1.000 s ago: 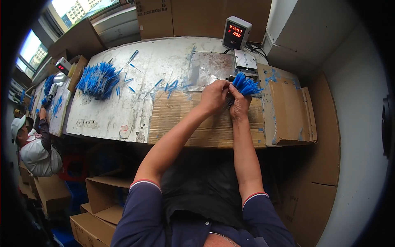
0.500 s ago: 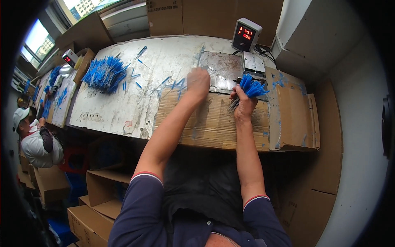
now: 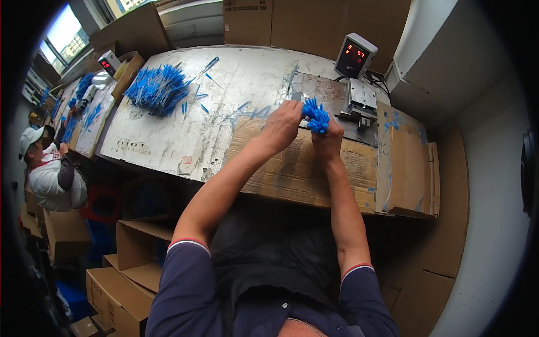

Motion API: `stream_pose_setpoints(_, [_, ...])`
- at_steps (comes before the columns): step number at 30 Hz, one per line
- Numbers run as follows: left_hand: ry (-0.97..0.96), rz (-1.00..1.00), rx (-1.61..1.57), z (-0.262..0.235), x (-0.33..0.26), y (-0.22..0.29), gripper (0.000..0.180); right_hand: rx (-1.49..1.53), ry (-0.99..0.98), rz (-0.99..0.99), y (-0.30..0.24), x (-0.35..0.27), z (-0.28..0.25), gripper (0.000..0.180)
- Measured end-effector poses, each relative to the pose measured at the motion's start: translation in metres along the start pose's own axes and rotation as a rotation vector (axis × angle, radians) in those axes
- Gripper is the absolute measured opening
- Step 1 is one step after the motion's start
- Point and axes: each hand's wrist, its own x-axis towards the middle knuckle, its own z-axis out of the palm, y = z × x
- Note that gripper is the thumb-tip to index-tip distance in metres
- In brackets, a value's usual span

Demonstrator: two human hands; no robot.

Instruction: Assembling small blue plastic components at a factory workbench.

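A bunch of thin blue sticks [image 3: 316, 115] stood gripped in the right hand [image 3: 327, 140], its tips fanning out above the fist, just over the far edge of a cardboard sheet [image 3: 314, 168] laid on the tabletop [image 3: 185, 135]. The right hand was closed firmly around the lower part of the bunch. The left hand [image 3: 282, 126] was curled against the bunch's left side, fingers touching the sticks; whether it pinched any single stick could not be told.

The sticks looked light, slender and fairly stiff, probably smooth plastic, so a loose bundle would likely slip or splay. Judging by that, the surest hold was around the middle or lower part, where the fist could keep them packed, leaving the tips free.

Just beyond the hands lay a worn metal plate [image 3: 325, 92], and beside it a small metal fixture [image 3: 359, 104] with a grey box showing a red digital readout [image 3: 355, 55] behind. Farther left on the tabletop sat a large heap of the same blue sticks [image 3: 157, 89], with a few strays [image 3: 208, 67] scattered near it. At the far left, another person in a white cap [image 3: 48, 174] worked at a neighbouring bench. Cardboard boxes [image 3: 120, 286] stood on the floor below.
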Motion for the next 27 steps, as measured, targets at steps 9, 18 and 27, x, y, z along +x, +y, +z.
stream_pose_setpoints(9, [-0.060, -0.668, 0.039, -0.041, -0.059, -0.047, 0.026, 0.799, 0.012, 0.735, 0.018, 0.017, 0.009, 0.013])
stream_pose_setpoints(18, [-0.101, -0.588, 0.251, -0.027, -0.071, -0.023, 0.023, 0.819, 0.140, 0.730, 0.011, 0.014, 0.007, 0.011])
stream_pose_setpoints(27, [0.007, -0.563, 0.295, -0.022, -0.080, -0.028, 0.011, 0.808, 0.060, 0.682, 0.009, 0.000, 0.011, 0.009])
